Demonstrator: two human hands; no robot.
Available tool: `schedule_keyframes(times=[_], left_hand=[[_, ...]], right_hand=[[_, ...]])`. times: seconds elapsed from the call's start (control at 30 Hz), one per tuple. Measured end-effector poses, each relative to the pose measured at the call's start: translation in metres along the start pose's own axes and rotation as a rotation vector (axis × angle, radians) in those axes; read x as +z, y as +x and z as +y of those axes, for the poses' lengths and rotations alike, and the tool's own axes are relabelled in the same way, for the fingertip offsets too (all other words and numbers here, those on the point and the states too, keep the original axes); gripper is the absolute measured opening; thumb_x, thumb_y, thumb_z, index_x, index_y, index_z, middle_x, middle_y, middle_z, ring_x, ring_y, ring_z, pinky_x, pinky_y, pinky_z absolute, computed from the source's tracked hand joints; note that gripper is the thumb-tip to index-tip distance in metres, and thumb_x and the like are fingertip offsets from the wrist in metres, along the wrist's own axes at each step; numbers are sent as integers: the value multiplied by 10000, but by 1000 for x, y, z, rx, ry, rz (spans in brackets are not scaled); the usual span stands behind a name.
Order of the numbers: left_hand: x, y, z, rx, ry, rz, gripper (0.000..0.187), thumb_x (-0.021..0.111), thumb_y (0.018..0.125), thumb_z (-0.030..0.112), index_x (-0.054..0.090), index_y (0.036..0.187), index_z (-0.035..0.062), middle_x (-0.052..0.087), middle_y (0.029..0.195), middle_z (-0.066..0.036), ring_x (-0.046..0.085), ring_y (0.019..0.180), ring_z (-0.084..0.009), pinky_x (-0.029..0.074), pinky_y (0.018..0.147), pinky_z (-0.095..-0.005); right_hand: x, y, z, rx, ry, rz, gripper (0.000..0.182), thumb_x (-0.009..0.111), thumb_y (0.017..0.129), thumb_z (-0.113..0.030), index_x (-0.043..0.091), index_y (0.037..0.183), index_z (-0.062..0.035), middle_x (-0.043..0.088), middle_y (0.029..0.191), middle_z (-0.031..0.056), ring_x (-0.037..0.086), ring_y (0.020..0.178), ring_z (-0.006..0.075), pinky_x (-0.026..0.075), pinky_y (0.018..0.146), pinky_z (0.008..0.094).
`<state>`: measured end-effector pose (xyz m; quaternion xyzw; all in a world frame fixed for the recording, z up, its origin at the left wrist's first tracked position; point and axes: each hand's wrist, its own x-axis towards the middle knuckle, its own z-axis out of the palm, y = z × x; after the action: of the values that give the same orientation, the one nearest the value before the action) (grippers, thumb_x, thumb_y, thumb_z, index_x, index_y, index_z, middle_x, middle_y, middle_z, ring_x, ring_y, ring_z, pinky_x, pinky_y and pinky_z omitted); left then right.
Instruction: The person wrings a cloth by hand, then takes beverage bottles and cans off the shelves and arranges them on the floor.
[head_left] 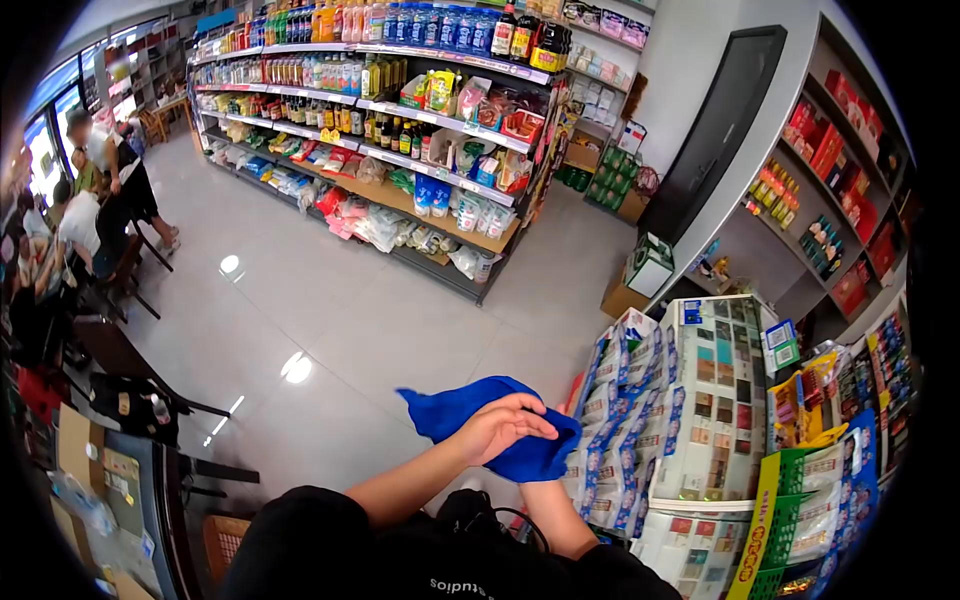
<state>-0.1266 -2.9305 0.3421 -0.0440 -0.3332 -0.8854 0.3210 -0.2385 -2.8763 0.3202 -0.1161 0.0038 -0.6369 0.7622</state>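
blue cloth (pixel 465 402) crosswise, tip leftward

Blue cloth (pixel 475 400), loosely draped, above floor

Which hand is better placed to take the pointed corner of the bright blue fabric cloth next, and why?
Probably the left hand: it is open over the cloth, towards that corner's side, while the right hand is hidden by the fabric.
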Motion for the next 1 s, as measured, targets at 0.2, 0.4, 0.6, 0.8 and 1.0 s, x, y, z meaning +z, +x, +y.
schedule_keyframes(times=[0.2, 0.4, 0.6, 0.8, 1.0], left_hand=[[-91, 34, 37, -51, -178, 42, 245, 459, 851, 148, 594, 969, -19, 629, 993, -184, 602, 954, -262, 408, 924, -369], [-205, 46, 90, 49, 58, 482, 325, 474, 828, 206, 555, 1091, 31, 615, 1003, -105, 562, 992, -230, 383, 927, -348], [-255, 51, 134, 37, 33, 1112, 539, 454, 809, 410, 405, 1258, 115, 473, 1249, -96, 446, 1153, -218, 331, 965, -386], [-244, 103, 180, 514, -191, 1188, 586, 380, 871, 493, 334, 1331, 132, 388, 1335, -120, 393, 1211, -250, 293, 1021, -432], [-319, 28, 201, 958, -86, 1299, 518, 295, 918, 427, 363, 1306, 89, 409, 1310, -159, 438, 1175, -278, 382, 961, -438]], right_hand=[[-51, 102, -21, 161, 49, 134, 441, 406, 888, -299, 514, 1107, 68, 600, 1007, 173, 596, 902, 237, 463, 828, 303], [-36, 242, -60, 164, -382, 167, 401, 404, 931, -258, 489, 1165, 56, 598, 1053, 152, 596, 944, 231, 461, 853, 331], [0, 346, -96, 162, -291, 124, 429, 408, 933, -286, 443, 1227, 24, 564, 1143, 136, 560, 1027, 231, 400, 938, 333], [-71, 395, 19, 315, -1442, -609, 520, 458, 903, -363, 389, 1293, -27, 352, 1351, 202, 346, 1255, 293, 257, 1026, 400], [-71, 471, 76, 606, -1352, -1017, 468, 430, 918, -357, 459, 1251, -30, 394, 1320, 226, 343, 1259, 321, 257, 1036, 404]])
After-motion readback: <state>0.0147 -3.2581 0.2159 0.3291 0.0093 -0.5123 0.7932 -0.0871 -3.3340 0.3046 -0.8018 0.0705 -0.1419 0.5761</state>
